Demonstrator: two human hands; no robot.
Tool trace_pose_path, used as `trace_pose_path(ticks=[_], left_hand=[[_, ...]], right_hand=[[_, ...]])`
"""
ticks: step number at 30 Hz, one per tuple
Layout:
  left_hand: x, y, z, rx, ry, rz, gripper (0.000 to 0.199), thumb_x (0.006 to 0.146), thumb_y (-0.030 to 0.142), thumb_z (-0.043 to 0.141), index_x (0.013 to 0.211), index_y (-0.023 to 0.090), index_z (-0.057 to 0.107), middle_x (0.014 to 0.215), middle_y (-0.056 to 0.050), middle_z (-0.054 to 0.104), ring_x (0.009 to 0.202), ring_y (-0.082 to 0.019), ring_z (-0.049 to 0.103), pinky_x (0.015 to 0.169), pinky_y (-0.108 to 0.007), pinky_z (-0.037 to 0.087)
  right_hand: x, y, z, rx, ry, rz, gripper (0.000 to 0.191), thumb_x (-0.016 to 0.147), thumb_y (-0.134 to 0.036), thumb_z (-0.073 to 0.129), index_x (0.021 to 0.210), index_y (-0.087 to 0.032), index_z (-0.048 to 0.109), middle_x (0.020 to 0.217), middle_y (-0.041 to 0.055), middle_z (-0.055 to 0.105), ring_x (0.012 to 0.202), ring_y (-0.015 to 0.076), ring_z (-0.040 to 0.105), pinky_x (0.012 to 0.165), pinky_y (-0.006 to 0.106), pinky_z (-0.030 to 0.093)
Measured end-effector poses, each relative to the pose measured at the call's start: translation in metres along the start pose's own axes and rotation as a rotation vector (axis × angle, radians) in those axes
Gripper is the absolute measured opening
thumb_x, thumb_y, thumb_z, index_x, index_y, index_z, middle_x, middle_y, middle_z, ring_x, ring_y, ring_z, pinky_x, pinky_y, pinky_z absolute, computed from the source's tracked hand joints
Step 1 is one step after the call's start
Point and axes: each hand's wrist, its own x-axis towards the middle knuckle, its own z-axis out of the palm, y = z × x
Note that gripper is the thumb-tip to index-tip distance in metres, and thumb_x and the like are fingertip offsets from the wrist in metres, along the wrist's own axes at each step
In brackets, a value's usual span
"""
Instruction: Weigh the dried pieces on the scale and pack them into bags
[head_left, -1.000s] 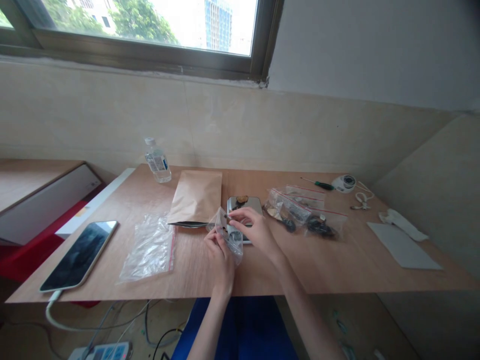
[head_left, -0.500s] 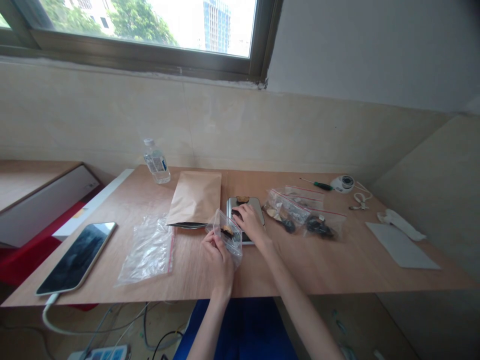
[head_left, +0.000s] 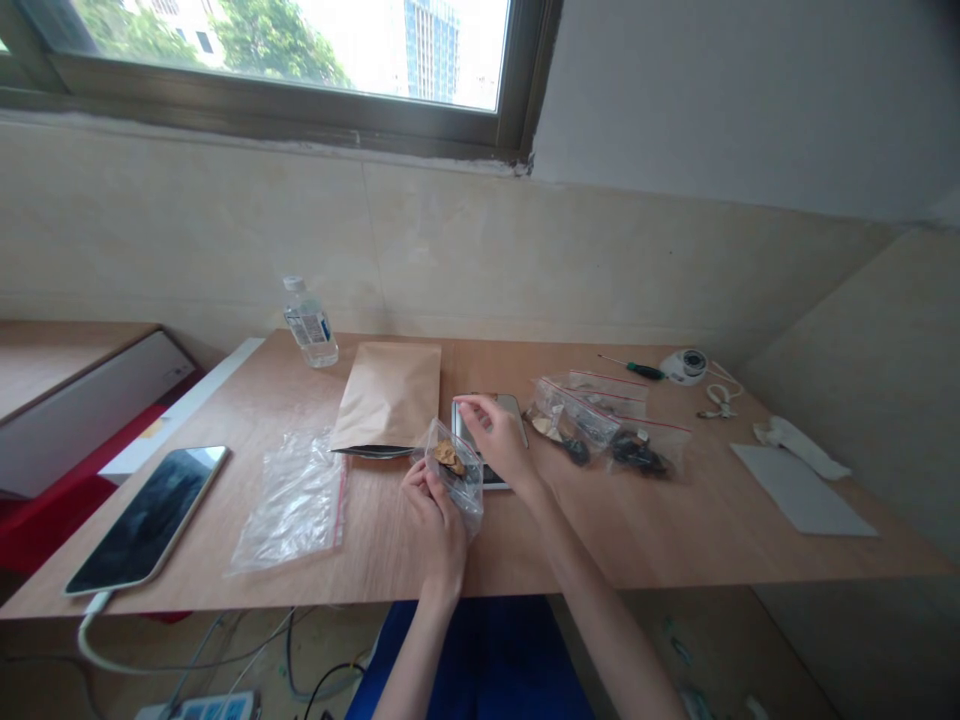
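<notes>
My left hand (head_left: 439, 515) is closed on a clear zip bag (head_left: 469, 490), holding its mouth upward. Brown dried pieces (head_left: 450, 457), their kind unclear, show inside the bag. Just beyond it lies a small flat scale (head_left: 512, 407) with a pale top, partly covered by my right hand and the bag. My right hand (head_left: 495, 435) is over the scale's back left part, its thumb and fingers drawn together. What they hold, if anything, is hidden.
A brown paper pouch (head_left: 394, 395) and flat plastic bags (head_left: 292, 500) lie left, with a phone (head_left: 146, 520) and bottle (head_left: 310, 325) beyond. Filled zip bags (head_left: 637, 450), a screwdriver (head_left: 645, 371), a white camera (head_left: 684, 367) and a white sheet (head_left: 802, 490) are right.
My right hand has shifted slightly left and up towards the scale's back edge. The brown piece seen there is now mostly out of sight. A lighter brown piece shows in the bag's mouth.
</notes>
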Motion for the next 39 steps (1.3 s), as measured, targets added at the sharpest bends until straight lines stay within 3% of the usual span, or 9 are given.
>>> trace_pose_path(ticks=[5,8,12,19,23,26,31,36,39], left_hand=[[0.000,-0.001,0.000,-0.017,-0.017,0.008,0.024,0.094,0.039,0.032,0.099,0.019,0.045,0.113,-0.010,0.051,0.108,-0.022,0.050,0.092,-0.042,0.039],[0.000,-0.001,-0.001,-0.007,-0.019,0.011,0.023,0.095,0.039,0.032,0.098,0.019,0.045,0.113,-0.010,0.051,0.107,-0.021,0.049,0.092,-0.043,0.039],[0.000,0.000,-0.001,-0.014,-0.013,0.002,0.024,0.094,0.039,0.033,0.100,0.020,0.045,0.111,-0.010,0.052,0.105,-0.021,0.050,0.091,-0.042,0.039],[0.000,0.000,0.000,-0.021,-0.013,0.001,0.025,0.094,0.040,0.033,0.101,0.020,0.045,0.111,-0.011,0.051,0.106,-0.022,0.050,0.091,-0.045,0.039],[-0.002,-0.001,0.000,-0.043,-0.022,-0.030,0.025,0.094,0.041,0.032,0.102,0.020,0.043,0.114,-0.011,0.049,0.108,-0.022,0.049,0.093,-0.044,0.039],[-0.003,-0.002,0.000,-0.065,-0.013,-0.061,0.026,0.094,0.042,0.031,0.107,0.022,0.040,0.118,-0.011,0.045,0.110,-0.021,0.048,0.094,-0.041,0.039],[-0.003,-0.002,0.000,-0.057,0.027,-0.054,0.025,0.095,0.044,0.029,0.105,0.022,0.037,0.119,-0.011,0.044,0.112,-0.020,0.047,0.096,-0.041,0.038],[-0.003,0.006,-0.004,-0.105,0.028,-0.074,0.025,0.095,0.045,0.028,0.101,0.023,0.036,0.120,-0.008,0.042,0.113,-0.019,0.045,0.099,-0.041,0.036],[-0.003,0.007,-0.007,-0.138,0.009,-0.123,0.025,0.095,0.045,0.027,0.100,0.023,0.037,0.119,-0.008,0.043,0.113,-0.019,0.045,0.100,-0.041,0.035]], right_hand=[[0.019,0.051,0.004,-0.377,-0.045,-0.054,0.030,0.086,-0.019,0.047,0.113,-0.016,0.059,0.122,0.0132,0.057,0.117,0.0236,0.049,0.099,0.040,0.038],[0.027,0.074,0.001,-0.549,-0.164,-0.033,0.032,0.083,-0.016,0.051,0.114,-0.016,0.059,0.119,0.0144,0.059,0.114,0.0253,0.050,0.098,0.042,0.038],[0.028,0.082,-0.004,-0.573,-0.143,-0.009,0.023,0.084,-0.012,0.047,0.100,-0.016,0.065,0.102,0.0129,0.064,0.102,0.0249,0.056,0.092,0.040,0.041],[0.009,0.041,-0.015,-0.286,-0.115,0.064,0.022,0.087,-0.025,0.048,0.102,-0.019,0.063,0.087,0.0053,0.069,0.077,0.0183,0.063,0.071,0.028,0.048],[-0.008,-0.007,-0.037,-0.038,-0.348,0.113,0.028,0.088,-0.038,0.049,0.096,-0.019,0.067,0.077,0.0020,0.069,0.070,0.0162,0.064,0.065,0.025,0.048],[-0.021,-0.025,-0.049,-0.041,-0.347,0.124,0.029,0.092,-0.039,0.044,0.098,-0.021,0.066,0.089,0.0032,0.070,0.082,0.0176,0.065,0.074,0.028,0.049],[-0.056,-0.014,-0.041,-0.029,-0.263,0.182,0.038,0.091,-0.044,0.044,0.120,-0.023,0.054,0.122,0.0094,0.058,0.101,0.0198,0.061,0.087,0.034,0.049],[-0.094,-0.007,-0.013,0.122,-0.263,0.171,0.073,0.080,-0.041,0.063,0.141,-0.030,0.025,0.141,0.0092,0.040,0.111,0.0210,0.056,0.091,0.036,0.049],[-0.101,-0.007,0.001,0.182,-0.156,0.150,0.041,0.084,-0.032,0.058,0.123,-0.028,0.048,0.125,0.0063,0.054,0.113,0.0200,0.055,0.094,0.034,0.047]])
